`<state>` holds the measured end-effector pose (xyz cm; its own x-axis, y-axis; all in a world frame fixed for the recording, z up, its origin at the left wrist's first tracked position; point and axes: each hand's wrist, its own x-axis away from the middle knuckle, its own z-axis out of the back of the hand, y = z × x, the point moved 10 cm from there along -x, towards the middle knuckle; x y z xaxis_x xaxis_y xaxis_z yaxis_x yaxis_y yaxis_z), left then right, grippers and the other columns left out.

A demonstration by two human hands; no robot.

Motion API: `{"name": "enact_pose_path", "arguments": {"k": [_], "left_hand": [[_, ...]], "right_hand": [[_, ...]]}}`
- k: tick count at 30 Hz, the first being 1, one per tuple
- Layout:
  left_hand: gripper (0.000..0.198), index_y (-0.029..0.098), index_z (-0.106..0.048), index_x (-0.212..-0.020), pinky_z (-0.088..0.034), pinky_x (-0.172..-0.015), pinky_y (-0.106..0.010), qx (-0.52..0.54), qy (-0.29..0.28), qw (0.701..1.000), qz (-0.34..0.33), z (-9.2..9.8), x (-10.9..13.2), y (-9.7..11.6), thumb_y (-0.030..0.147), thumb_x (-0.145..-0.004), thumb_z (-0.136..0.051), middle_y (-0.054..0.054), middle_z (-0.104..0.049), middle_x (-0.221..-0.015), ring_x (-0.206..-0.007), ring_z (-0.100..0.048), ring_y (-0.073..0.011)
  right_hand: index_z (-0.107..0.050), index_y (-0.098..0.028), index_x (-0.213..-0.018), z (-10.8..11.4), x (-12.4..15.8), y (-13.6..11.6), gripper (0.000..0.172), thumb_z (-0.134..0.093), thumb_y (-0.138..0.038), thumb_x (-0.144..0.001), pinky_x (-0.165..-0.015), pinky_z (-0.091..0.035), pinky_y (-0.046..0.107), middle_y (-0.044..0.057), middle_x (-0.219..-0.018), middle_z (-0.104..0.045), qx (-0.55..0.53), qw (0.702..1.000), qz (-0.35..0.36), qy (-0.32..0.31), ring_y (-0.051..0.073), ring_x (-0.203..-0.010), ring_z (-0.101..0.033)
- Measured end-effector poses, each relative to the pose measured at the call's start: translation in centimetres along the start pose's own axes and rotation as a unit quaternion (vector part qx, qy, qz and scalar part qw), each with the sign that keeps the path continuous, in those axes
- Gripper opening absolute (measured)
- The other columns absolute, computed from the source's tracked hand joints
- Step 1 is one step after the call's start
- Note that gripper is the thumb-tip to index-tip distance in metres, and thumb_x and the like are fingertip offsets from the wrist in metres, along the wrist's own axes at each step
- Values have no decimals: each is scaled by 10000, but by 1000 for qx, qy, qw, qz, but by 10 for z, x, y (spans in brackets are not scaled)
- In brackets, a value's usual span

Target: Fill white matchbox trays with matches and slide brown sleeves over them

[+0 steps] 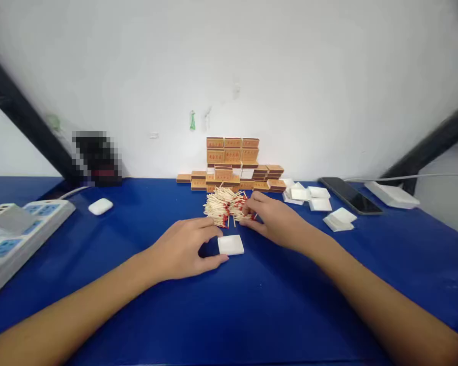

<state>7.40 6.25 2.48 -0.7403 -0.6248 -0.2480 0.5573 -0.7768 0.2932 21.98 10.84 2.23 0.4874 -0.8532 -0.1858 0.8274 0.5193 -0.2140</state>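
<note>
A small white matchbox tray [231,245] lies on the blue table in front of me. My left hand [187,248] curves around its left end, with a fingertip at the far corner and the thumb at the near one. Just beyond it is a heaped pile of red-tipped matches [218,204]. At the pile's right side, my right hand [270,216] has its thumb and fingers closed around some match heads; how many is hidden by the fingers.
Orange matchboxes [232,155] are stacked against the wall behind the pile. White trays [299,194] lie to the right, near a black phone [351,195] and a white box [391,194]. On the left are a white earphone case [101,206] and a power strip [30,229].
</note>
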Motion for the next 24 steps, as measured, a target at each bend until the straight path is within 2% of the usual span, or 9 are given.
{"name": "enact_pose_path", "arguments": {"k": [4,8,24], "left_hand": [[265,218,-733,-1109,-484,-694,-317,-2,4,1000,0,-1,0,-3,420,-939,-708,-16,-714,-983,-864,-676,-194],[265,224,-739,-1112,-479,-686,-314,-5,7,1000,0,0,0,-4,419,-936,-711,-16,-704,-943,-855,-675,-197],[264,244,-733,-1139,-496,-709,-316,5,11,1000,3,-2,2,-6,410,-934,-720,-5,-715,-988,-870,-681,-190]], "right_hand": [[-626,-184,-1024,-3,-3,0,104,-667,-278,-1006,-735,-481,329,70,-1059,-585,11,1000,4,-8,194,-826,-614],[-624,-195,-958,-2,-5,-1,96,-643,-268,-1019,-735,-473,325,62,-1033,-586,14,1000,10,-8,192,-821,-611],[-615,-189,-960,-2,-1,11,158,-647,-332,-1019,-697,-457,328,70,-1042,-595,49,998,-12,-30,187,-779,-616]]}}
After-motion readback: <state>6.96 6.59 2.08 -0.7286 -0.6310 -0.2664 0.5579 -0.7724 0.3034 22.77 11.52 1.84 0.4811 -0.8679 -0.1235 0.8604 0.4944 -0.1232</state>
